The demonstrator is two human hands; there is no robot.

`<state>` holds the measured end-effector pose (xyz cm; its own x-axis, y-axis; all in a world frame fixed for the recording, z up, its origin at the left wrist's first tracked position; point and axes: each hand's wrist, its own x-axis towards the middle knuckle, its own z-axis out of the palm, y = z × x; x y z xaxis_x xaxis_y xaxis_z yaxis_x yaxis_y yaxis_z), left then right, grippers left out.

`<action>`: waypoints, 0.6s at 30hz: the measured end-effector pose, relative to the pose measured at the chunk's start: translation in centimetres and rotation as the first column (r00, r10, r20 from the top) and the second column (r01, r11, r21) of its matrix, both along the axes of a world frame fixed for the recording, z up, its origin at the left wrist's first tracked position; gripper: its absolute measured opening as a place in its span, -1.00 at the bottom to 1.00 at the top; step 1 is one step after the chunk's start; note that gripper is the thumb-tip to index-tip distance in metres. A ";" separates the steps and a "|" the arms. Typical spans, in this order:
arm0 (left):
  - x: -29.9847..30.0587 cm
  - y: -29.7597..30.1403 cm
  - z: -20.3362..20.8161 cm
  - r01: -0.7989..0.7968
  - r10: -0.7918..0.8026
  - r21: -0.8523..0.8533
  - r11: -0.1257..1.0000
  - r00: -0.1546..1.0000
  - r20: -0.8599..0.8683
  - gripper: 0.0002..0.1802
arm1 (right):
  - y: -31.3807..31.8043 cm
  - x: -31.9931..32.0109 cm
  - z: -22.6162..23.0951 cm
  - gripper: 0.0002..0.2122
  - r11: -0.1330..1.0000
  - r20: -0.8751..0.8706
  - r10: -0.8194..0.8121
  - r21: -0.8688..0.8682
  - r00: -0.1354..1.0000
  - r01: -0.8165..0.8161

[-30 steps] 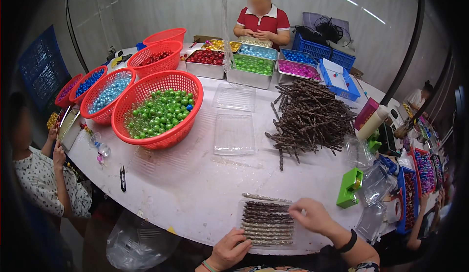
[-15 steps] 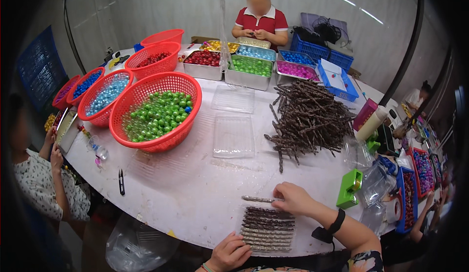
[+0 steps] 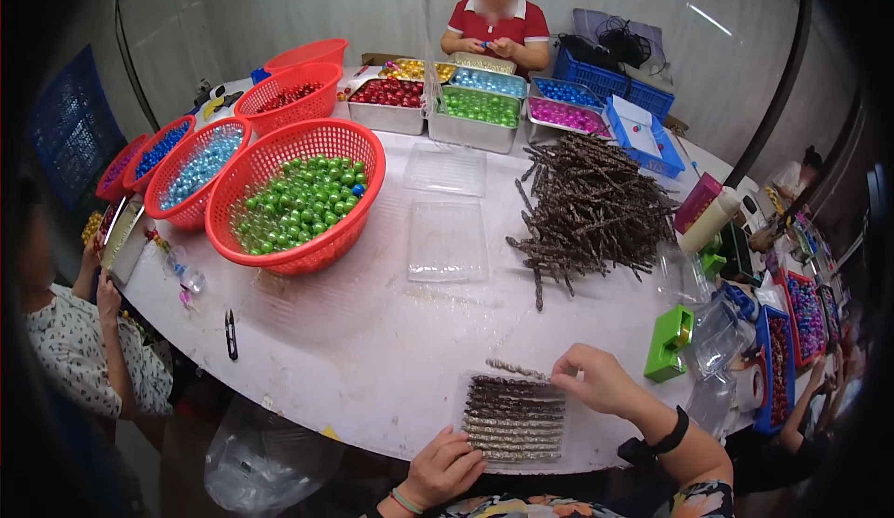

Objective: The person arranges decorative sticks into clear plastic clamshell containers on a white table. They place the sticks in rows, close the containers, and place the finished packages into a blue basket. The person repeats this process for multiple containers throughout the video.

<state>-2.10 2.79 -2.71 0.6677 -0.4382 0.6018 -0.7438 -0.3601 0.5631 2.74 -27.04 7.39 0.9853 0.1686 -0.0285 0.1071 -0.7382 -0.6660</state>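
Observation:
At the near table edge lies a shallow clear plastic tray [image 3: 458,397] packed with a row of thin knobbly sticks, dark brown at the far end and silvery [image 3: 514,439] at the near end. My right hand [image 3: 598,380] is closed, thumb and finger pinching the right end of a loose silvery knobbly stick [image 3: 514,367] along the tray's far edge. My left hand [image 3: 440,467] has its fingers bent together against the tray's near left edge, holding it. A large heap of dark brown knobbly sticks [image 3: 596,206] lies beyond my right hand.
Two clear trays [image 3: 447,242] lie mid-table. Red baskets [image 3: 307,255] of shiny balls stand at left; metal trays [image 3: 475,132] of balls stand at the back. Small black snips [image 3: 231,335] lie left, a green tape dispenser [image 3: 669,343] right. Other people work around the table.
My right hand has shifted slightly right along the loose silvery stick, which now tilts down toward its right end. My left hand stays on the tray. The whole view has tilted a little.

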 end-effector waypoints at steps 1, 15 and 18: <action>-0.2 0.0 -0.2 -0.011 0.011 0.020 1.000 1.000 0.006 -0.74 | 0.0 -0.6 0.1 -0.88 1.000 0.005 0.024 -0.001 1.000 -0.024; 0.1 0.0 -1.3 0.017 -0.019 -0.098 0.995 1.000 -0.021 -0.41 | 2.2 -8.3 -0.5 -0.89 0.996 -0.046 0.047 -0.072 0.998 -0.050; 0.2 0.1 -1.2 0.011 -0.015 -0.100 0.995 0.999 -0.036 -0.36 | 2.7 -8.0 -0.9 -0.89 0.992 -0.022 0.096 -0.078 0.995 -0.098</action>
<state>-1.91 2.89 -3.93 0.6845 -0.3861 0.6184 -0.7265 -0.2911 0.6225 -5.26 -24.37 6.48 0.9635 0.2601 -0.0628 0.1695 -0.7749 -0.6089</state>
